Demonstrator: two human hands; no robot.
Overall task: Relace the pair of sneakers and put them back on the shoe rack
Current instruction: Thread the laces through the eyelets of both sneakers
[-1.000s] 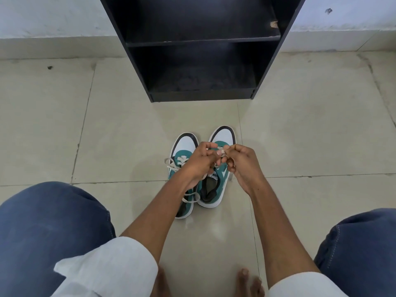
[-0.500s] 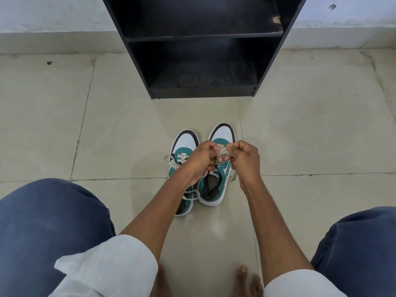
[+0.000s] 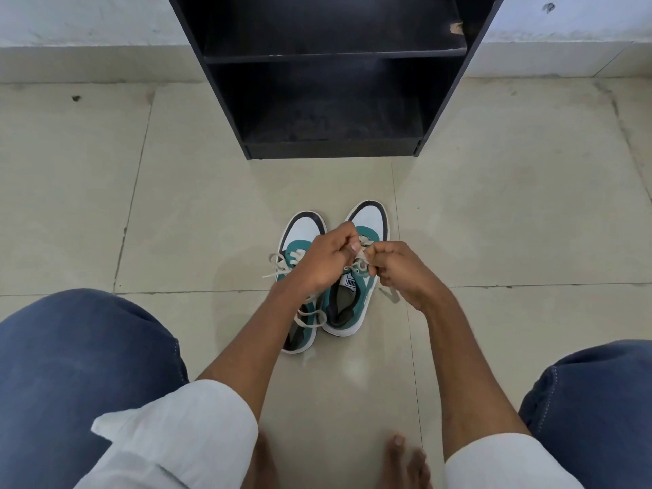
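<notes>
Two teal and white sneakers stand side by side on the tiled floor, toes pointing at the rack. The left sneaker has its cream lace tied, with loops hanging off its side. Over the right sneaker my left hand and my right hand meet, each pinching part of its cream lace. A loose lace end trails out under my right hand. The black shoe rack stands just beyond the shoes, both visible shelves bare.
My knees in blue trousers frame the lower corners and my bare toes show at the bottom edge. A white wall with a skirting strip runs behind the rack. Beige floor tiles spread to both sides.
My right hand has dropped lower and slid a little to the right, drawing the lace out. My left hand stays over the tongue of the right sneaker. The shoes have not moved.
</notes>
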